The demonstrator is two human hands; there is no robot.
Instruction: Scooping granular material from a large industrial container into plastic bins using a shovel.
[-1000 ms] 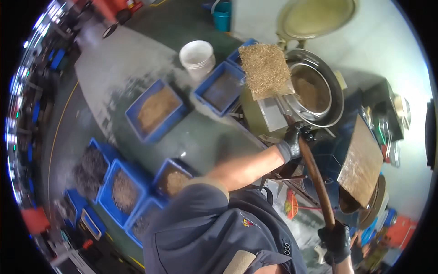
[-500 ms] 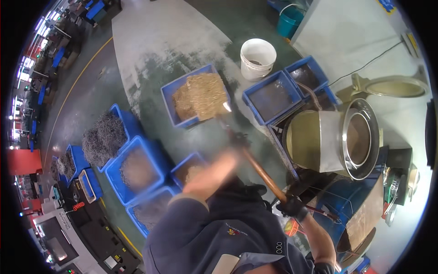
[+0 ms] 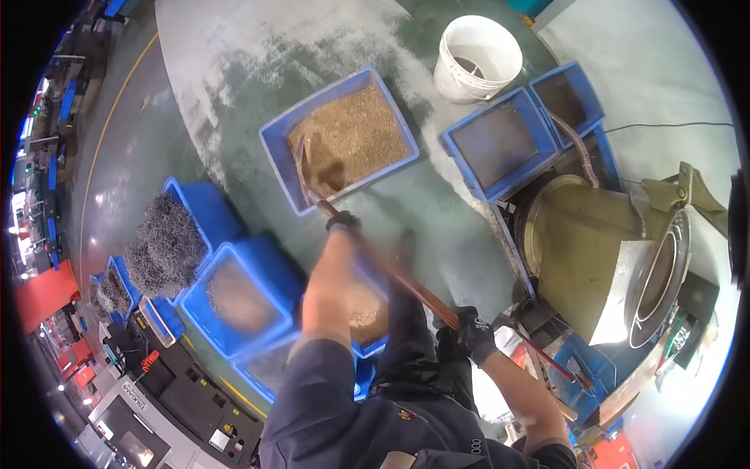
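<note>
My left hand (image 3: 344, 223), in a dark glove, is closed around the lower part of a long wooden-handled shovel (image 3: 418, 291). Near the handle's other end, my right hand (image 3: 473, 334), also gloved, grips it close to my right thigh. The shovel's blade shows almost edge-on at the left inside of a blue bin (image 3: 408, 125). Tan, grainy material (image 3: 355, 129) that looks like shavings or chips fills much of that bin. Whether the blade touches it, I cannot tell.
At left stand blue bins, one heaped with tangled grey metal shavings (image 3: 164, 246). A white bucket (image 3: 476, 59) and shallow blue trays (image 3: 496, 144) are at upper right, beside a drum-shaped machine (image 3: 586, 258). Another small bin (image 3: 367, 313) is by my legs.
The shovel blade, earlier flat and covered with tan material over the bin, is now turned on edge at its left side, without that load. My left hand has moved left; the view has shifted.
</note>
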